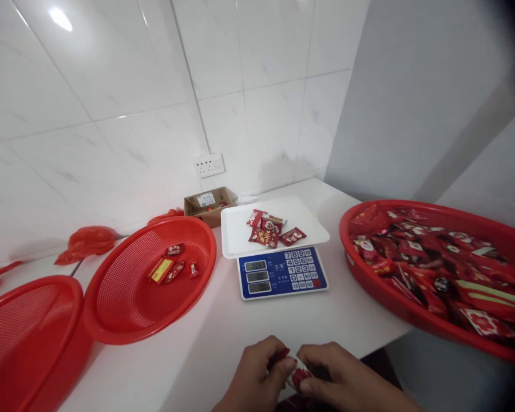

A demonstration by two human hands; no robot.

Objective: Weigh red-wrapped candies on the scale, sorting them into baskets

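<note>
At the table's front edge, my left hand and my right hand are both closed on a small white and red wrapped packet. The fingers cover its ends, and its contents are hidden. Ahead of them stands a blue and white digital scale with number keys and three displays. Several red snack packets lie on its white weighing tray.
A large red basket full of red-wrapped snacks stands at the right. Left of the scale, a red perforated basket holds several packets; another red basket overlaps the left frame edge. Behind are a cardboard box and a red plastic bag.
</note>
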